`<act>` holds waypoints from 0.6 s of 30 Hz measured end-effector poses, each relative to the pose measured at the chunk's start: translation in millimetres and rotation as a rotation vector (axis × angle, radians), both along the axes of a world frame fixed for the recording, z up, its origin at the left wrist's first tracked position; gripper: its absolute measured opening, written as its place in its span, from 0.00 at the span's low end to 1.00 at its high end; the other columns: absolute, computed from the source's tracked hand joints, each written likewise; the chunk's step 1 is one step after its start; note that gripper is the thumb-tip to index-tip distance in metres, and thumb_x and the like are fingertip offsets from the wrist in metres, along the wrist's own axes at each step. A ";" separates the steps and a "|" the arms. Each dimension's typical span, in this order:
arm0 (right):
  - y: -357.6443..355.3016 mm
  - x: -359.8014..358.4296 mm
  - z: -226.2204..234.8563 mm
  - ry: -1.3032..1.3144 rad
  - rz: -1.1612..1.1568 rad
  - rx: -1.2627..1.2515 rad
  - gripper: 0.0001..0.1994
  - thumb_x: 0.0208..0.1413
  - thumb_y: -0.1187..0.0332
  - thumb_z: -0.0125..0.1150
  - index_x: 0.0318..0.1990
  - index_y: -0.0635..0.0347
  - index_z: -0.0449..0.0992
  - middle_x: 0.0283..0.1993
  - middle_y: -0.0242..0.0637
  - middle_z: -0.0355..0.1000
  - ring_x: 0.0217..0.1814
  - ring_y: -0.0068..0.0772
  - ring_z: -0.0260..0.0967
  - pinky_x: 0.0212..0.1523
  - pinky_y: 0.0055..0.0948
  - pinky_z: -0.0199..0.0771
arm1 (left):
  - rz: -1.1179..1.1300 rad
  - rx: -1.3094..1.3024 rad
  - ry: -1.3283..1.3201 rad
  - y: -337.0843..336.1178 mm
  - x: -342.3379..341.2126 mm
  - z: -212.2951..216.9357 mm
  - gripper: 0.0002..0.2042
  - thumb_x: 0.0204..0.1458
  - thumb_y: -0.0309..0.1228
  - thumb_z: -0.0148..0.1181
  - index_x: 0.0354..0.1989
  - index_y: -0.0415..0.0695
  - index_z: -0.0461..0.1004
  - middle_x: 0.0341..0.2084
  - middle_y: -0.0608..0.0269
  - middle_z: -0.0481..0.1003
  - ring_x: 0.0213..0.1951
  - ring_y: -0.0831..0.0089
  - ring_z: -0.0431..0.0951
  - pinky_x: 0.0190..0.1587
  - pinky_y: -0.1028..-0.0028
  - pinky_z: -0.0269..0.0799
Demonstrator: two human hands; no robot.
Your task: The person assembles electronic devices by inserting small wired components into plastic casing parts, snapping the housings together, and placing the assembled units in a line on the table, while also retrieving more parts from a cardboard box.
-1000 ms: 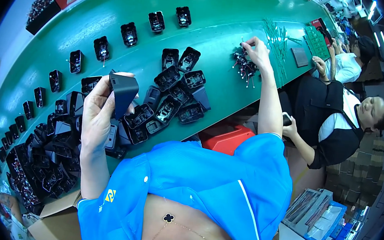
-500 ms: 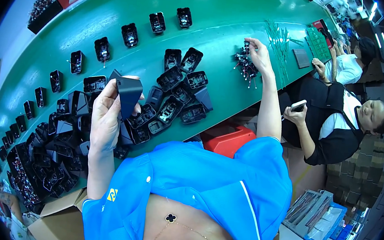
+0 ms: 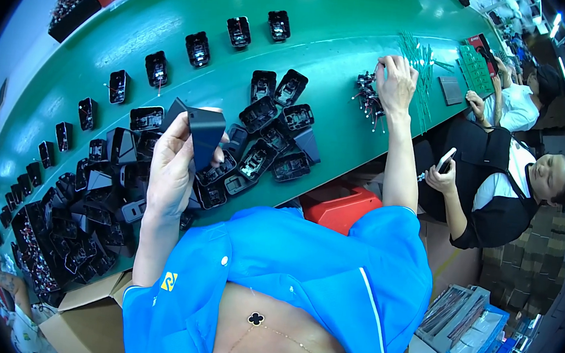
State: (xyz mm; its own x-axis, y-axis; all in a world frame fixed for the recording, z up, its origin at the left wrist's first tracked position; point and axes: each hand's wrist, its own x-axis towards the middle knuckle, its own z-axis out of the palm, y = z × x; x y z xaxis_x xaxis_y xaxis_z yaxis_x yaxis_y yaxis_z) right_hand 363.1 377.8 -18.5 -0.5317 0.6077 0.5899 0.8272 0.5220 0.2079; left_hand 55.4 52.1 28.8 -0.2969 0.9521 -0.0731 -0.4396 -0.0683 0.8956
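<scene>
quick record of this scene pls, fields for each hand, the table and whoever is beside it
left hand: holding a dark case
right hand: at the wired parts; grip unclear
table: green
on table: black cases, some in a row, others heaped
beside table: co-worker in black and white, holding a phone

Left hand (image 3: 172, 173): gripping a black casing (image 3: 206, 135), tilted, above the desk (image 3: 327, 65)
Right hand (image 3: 395, 85): bent over a small pile of wired parts (image 3: 369, 98); whether one is pinched cannot be seen
Middle heap: open casings (image 3: 258, 114), jumbled together
Far row: spaced casings (image 3: 197, 48), curving leftward
Beyond right hand: thin green strips (image 3: 421, 64), a green board (image 3: 473, 69)
Near edge: a co-worker (image 3: 475, 151) holding a phone (image 3: 445, 160)
</scene>
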 end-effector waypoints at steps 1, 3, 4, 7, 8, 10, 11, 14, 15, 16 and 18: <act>1.7 1.6 -0.4 -0.076 -0.033 -0.013 0.07 0.53 0.65 0.62 0.40 0.50 0.77 0.43 0.28 0.73 0.44 0.34 0.70 0.49 0.34 0.65 | -0.010 0.004 -0.019 1.5 1.4 0.1 0.19 0.65 0.33 0.49 0.60 0.36 0.66 0.37 0.53 0.76 0.29 0.76 0.75 0.32 0.81 0.69; 4.0 4.9 -0.7 -0.230 -0.101 -0.038 0.07 0.53 0.65 0.63 0.39 0.49 0.77 0.42 0.27 0.73 0.43 0.33 0.70 0.50 0.33 0.64 | -0.033 0.014 -0.057 4.1 3.6 0.2 0.18 0.66 0.32 0.49 0.60 0.36 0.66 0.38 0.53 0.76 0.30 0.76 0.75 0.32 0.80 0.69; 4.3 5.9 -1.3 -0.307 -0.138 -0.051 0.07 0.52 0.65 0.63 0.39 0.49 0.77 0.42 0.26 0.73 0.43 0.32 0.70 0.50 0.32 0.63 | -0.047 0.019 -0.077 4.6 3.7 0.2 0.18 0.66 0.32 0.49 0.60 0.37 0.66 0.38 0.53 0.76 0.30 0.76 0.76 0.33 0.80 0.69; -1.3 -2.9 20.1 -0.156 -0.080 0.017 0.06 0.53 0.65 0.62 0.39 0.49 0.77 0.42 0.25 0.73 0.43 0.31 0.70 0.50 0.32 0.63 | -0.045 0.039 -0.076 5.5 2.6 -2.5 0.18 0.66 0.31 0.47 0.61 0.37 0.65 0.39 0.53 0.76 0.31 0.75 0.76 0.33 0.79 0.70; -5.4 -5.6 28.7 -0.081 -0.051 0.048 0.06 0.54 0.66 0.62 0.39 0.48 0.77 0.42 0.25 0.74 0.44 0.31 0.70 0.50 0.32 0.63 | -0.044 0.046 -0.077 4.7 3.0 -3.5 0.18 0.67 0.31 0.46 0.62 0.37 0.64 0.40 0.53 0.76 0.31 0.75 0.76 0.33 0.79 0.70; -11.2 -6.0 36.8 -0.006 -0.022 0.078 0.05 0.54 0.66 0.61 0.39 0.48 0.77 0.42 0.25 0.74 0.44 0.31 0.70 0.50 0.32 0.63 | -0.044 0.051 -0.078 5.0 4.1 -3.9 0.18 0.67 0.31 0.46 0.62 0.38 0.64 0.40 0.52 0.76 0.31 0.74 0.76 0.33 0.79 0.70; -13.3 -5.7 38.7 0.036 -0.032 0.031 0.05 0.54 0.67 0.61 0.39 0.49 0.77 0.42 0.25 0.75 0.45 0.31 0.70 0.51 0.32 0.64 | -0.033 0.045 -0.113 6.8 5.0 -3.4 0.18 0.67 0.31 0.45 0.63 0.39 0.63 0.41 0.52 0.75 0.32 0.74 0.76 0.33 0.78 0.71; -22.5 -6.2 43.9 0.164 -0.057 -0.114 0.05 0.55 0.70 0.62 0.39 0.52 0.76 0.43 0.27 0.76 0.47 0.29 0.71 0.53 0.32 0.65 | 0.004 0.022 -0.219 16.3 8.8 -0.6 0.19 0.68 0.32 0.43 0.65 0.41 0.62 0.43 0.50 0.74 0.34 0.72 0.76 0.34 0.76 0.72; -31.0 -12.8 47.8 0.159 -0.042 -0.125 0.05 0.55 0.70 0.62 0.39 0.52 0.76 0.43 0.27 0.76 0.47 0.29 0.71 0.53 0.32 0.65 | -0.005 0.018 -0.290 19.4 10.0 0.8 0.19 0.68 0.33 0.41 0.66 0.43 0.60 0.45 0.49 0.73 0.36 0.70 0.77 0.35 0.75 0.74; -45.9 -26.9 52.6 0.343 0.094 -0.249 0.05 0.55 0.71 0.62 0.39 0.53 0.76 0.44 0.29 0.77 0.48 0.29 0.71 0.53 0.32 0.66 | -0.001 0.012 -0.361 22.2 11.2 1.1 0.20 0.69 0.34 0.40 0.67 0.44 0.58 0.47 0.48 0.71 0.38 0.68 0.77 0.37 0.73 0.76; -86.3 -62.8 65.7 0.720 0.362 -0.519 0.06 0.55 0.73 0.62 0.39 0.56 0.76 0.45 0.33 0.77 0.50 0.30 0.71 0.54 0.32 0.68 | -0.012 0.033 -0.479 30.8 17.9 7.0 0.21 0.69 0.35 0.40 0.68 0.46 0.57 0.49 0.47 0.70 0.40 0.66 0.77 0.40 0.71 0.76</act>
State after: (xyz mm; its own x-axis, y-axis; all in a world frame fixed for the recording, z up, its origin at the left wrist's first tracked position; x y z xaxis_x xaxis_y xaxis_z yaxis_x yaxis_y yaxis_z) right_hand 300.4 291.5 47.2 -0.3538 0.7550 0.5520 0.4366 0.6553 -0.6164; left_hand 73.3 82.9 35.9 -0.2265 0.9593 -0.1689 -0.8033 -0.0860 0.5893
